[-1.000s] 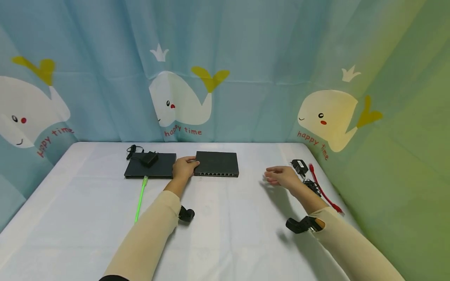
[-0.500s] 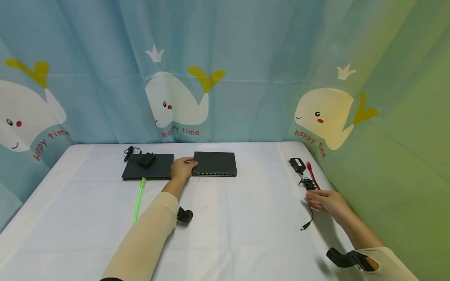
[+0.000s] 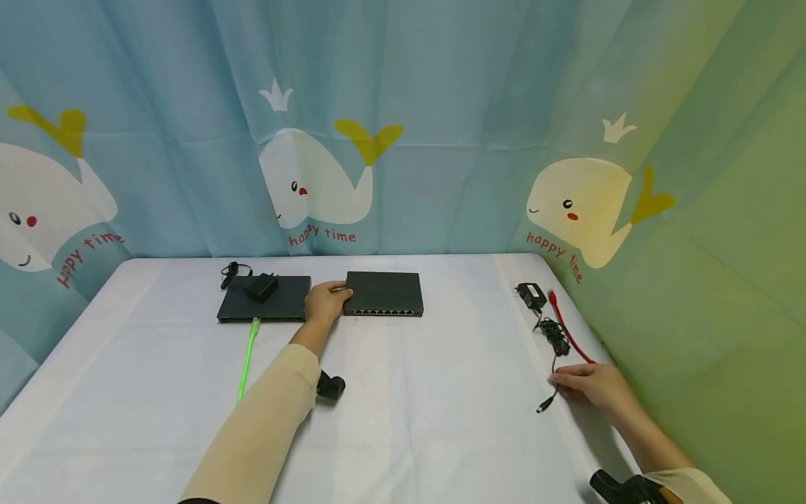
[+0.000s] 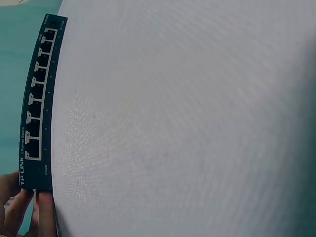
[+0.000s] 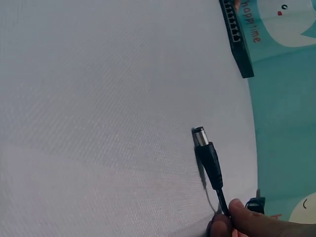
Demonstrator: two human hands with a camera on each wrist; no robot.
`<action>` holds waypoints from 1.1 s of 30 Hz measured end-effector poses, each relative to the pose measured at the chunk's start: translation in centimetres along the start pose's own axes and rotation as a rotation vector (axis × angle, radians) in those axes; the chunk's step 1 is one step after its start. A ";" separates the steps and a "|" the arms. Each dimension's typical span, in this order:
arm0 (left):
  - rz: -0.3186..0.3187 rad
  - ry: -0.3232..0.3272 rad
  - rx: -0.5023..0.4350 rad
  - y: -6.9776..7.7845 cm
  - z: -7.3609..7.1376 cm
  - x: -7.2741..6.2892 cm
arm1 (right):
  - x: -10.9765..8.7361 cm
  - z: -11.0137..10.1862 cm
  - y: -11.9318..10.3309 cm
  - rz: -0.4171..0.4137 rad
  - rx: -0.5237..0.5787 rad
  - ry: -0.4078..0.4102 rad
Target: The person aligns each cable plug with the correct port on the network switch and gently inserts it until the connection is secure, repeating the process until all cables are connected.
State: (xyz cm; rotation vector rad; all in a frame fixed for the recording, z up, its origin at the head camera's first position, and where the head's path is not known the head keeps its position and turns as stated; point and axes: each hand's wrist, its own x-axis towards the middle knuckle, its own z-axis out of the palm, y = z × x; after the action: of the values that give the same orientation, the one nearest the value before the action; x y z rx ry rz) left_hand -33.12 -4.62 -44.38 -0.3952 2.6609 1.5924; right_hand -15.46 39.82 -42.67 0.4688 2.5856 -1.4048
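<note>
A black TP-LINK Ethernet switch [image 3: 384,292] lies on the white table, its row of ports [image 4: 37,98] facing the near side. My left hand [image 3: 325,302] grips its left end, with fingers [image 4: 46,210] against that end in the left wrist view. At the right, my right hand [image 3: 595,385] pinches a thin black adapter cable between thumb and finger. The cable's barrel plug [image 5: 210,160] sticks out past the fingertips, close over the cloth. Farther back are the cable's bundled coil [image 3: 555,336] and its power adapter [image 3: 532,295].
Left of my left hand lies a second flat black box [image 3: 292,290], with another adapter [image 3: 261,287] on top and a green network cable [image 3: 250,357] at its front. A red network cable [image 3: 567,329] runs along the right, partly behind my right hand. A whale-print curtain [image 3: 453,196] hangs behind.
My right hand has moved right and toward the near side, from over bare cloth to the adapter cable, and now pinches it near the plug. My left hand stays on the switch.
</note>
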 end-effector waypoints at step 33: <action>0.030 -0.004 0.017 -0.1 -0.2 0.2 | 2.4 3.9 -3.1 0.018 0.168 0.013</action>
State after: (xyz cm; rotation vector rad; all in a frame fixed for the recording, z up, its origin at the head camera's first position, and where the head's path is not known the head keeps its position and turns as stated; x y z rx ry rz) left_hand -33.26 -4.82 -44.39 -0.3530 2.6889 1.5750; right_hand -18.80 35.42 -43.02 0.5235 2.4776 -1.6256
